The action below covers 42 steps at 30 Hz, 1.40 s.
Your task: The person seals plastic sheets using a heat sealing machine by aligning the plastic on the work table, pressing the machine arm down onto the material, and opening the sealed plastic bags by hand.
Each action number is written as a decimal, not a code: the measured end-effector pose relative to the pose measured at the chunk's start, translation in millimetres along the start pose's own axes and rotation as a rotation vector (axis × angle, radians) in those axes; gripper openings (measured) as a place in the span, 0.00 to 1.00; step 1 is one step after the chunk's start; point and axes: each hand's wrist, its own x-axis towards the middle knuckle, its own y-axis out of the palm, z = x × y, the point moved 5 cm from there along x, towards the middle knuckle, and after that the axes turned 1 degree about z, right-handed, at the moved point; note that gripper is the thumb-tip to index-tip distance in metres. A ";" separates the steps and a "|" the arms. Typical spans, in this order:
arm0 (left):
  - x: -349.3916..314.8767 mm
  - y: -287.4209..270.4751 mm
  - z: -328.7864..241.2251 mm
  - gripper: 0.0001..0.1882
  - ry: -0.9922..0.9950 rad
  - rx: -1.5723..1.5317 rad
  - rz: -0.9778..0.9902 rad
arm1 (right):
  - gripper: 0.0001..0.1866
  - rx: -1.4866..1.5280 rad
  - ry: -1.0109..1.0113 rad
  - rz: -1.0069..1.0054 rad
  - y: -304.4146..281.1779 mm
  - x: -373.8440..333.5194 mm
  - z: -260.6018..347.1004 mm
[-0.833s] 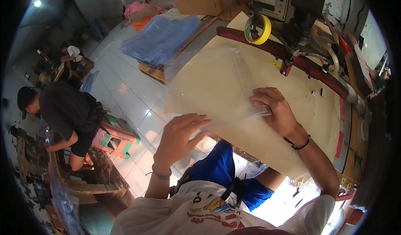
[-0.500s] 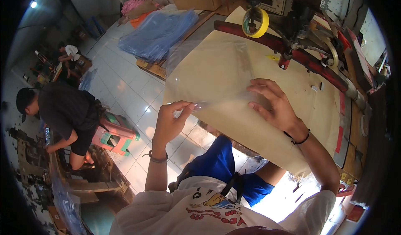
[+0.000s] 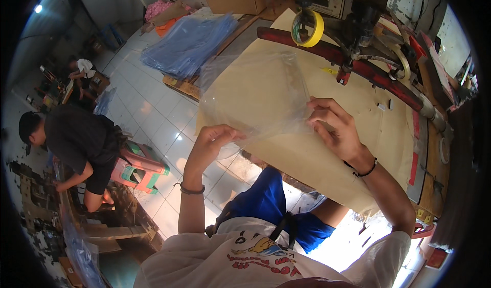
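Both hands work at a clear plastic sheet (image 3: 253,91), which lies over the left part of some brown paper on a table, its near left part reaching past the paper's edge. On the left, the left hand (image 3: 217,138) has thumb and fingers pressed together on the sheet's near edge. To its right, the right hand (image 3: 333,125) is half curled, fingertips at the sheet's near right corner; whether they pinch it cannot be told.

Farthest left, a person in dark clothes (image 3: 82,137) bends forward, back toward a pink and green stool (image 3: 140,169). Next comes a stack of bluish plastic sheets (image 3: 186,45), just beyond the table's far left side. Further right, the brown paper (image 3: 327,155) spreads under the right hand. Above its far edge hangs a roll of yellow tape (image 3: 319,30), near a dark red bar (image 3: 387,82) that slants across the paper.
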 end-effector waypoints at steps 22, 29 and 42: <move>31.8 11.9 -52.7 0.07 0.367 0.571 -0.220 | 0.21 -0.059 0.178 -0.076 -3.1 4.2 -2.0; 20.7 12.3 -49.0 0.06 0.358 0.633 -0.120 | 0.16 -0.141 0.104 0.058 4.6 5.8 -12.5; -20.9 -38.9 -27.0 0.06 0.234 0.705 -0.260 | 0.10 0.101 0.455 0.025 6.2 -5.5 -37.8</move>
